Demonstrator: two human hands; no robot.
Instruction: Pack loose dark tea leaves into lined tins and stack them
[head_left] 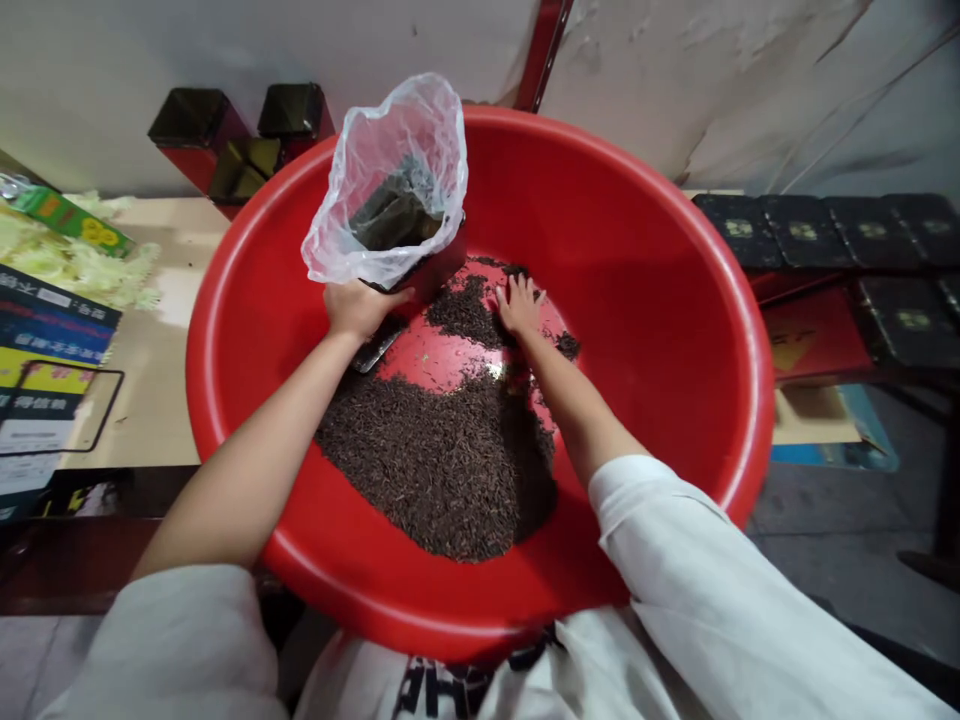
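Observation:
A wide red plastic basin (645, 230) fills the middle of the head view. Dark, dry shreds that look like loose tea leaves (442, 460) lie in it, heaped toward the near side, with a thinner patch farther back. My left hand (365, 308) grips a red and dark tin (439, 270) over the basin's left part. Inside the tin is a clear plastic bag (337, 235), its mouth spread above the rim; what lies at the bottom is hard to make out. Fingers spread, my right hand (521, 305) rests among the leaves near the basin's centre.
Several open tins (193, 105) stand behind the basin at left. Closed black-lidded tins (802, 230) line the right side. On the left table (161, 370) are a printed box (45, 370), a green packet (75, 218) and a thin black frame (112, 410). A wall is behind.

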